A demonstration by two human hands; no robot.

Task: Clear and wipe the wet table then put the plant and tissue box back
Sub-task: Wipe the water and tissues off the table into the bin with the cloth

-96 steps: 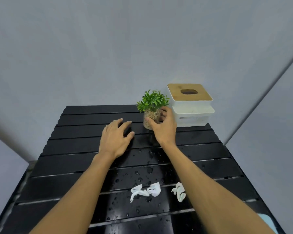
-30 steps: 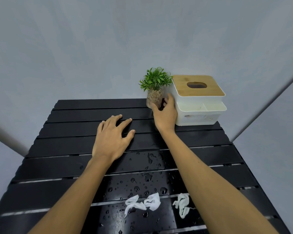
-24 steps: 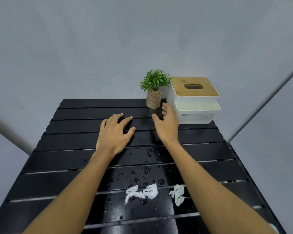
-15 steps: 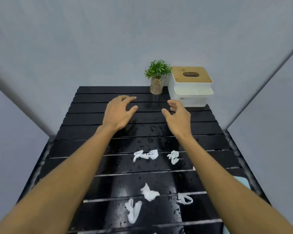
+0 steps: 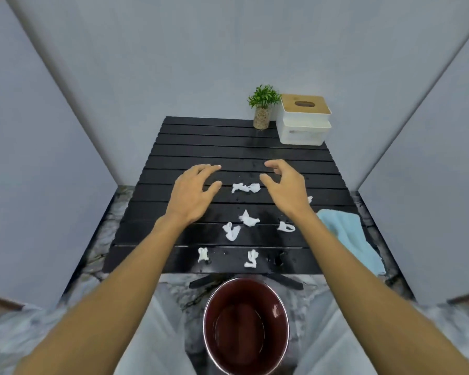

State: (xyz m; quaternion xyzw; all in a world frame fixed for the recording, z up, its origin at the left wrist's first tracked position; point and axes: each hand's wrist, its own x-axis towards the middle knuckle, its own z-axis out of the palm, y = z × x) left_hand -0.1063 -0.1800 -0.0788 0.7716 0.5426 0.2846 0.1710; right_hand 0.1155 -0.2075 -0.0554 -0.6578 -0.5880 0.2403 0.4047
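A small green plant [image 5: 262, 108] in a pebble-filled glass stands at the far right of the black slatted table [image 5: 190, 142], touching the white tissue box [image 5: 303, 121] with its wooden lid. Several crumpled white tissue scraps [image 5: 245, 188] lie among water drops on the near half of the table. My left hand [image 5: 194, 192] hovers over the table's middle, fingers apart, holding nothing. My right hand [image 5: 283, 186] is just right of the farthest scrap, fingers curled but empty. A light blue cloth [image 5: 347, 236] lies at the table's near right edge.
A round metal bin [image 5: 245, 324] with a dark red inside stands on the floor below the table's near edge, between my legs. Grey walls close in behind and on both sides of the table.
My right hand let go of the plant at the far corner beside the tissue box. Both hands drew back toward the table's middle, and the view pulled back, showing more scraps, the cloth and the bin.
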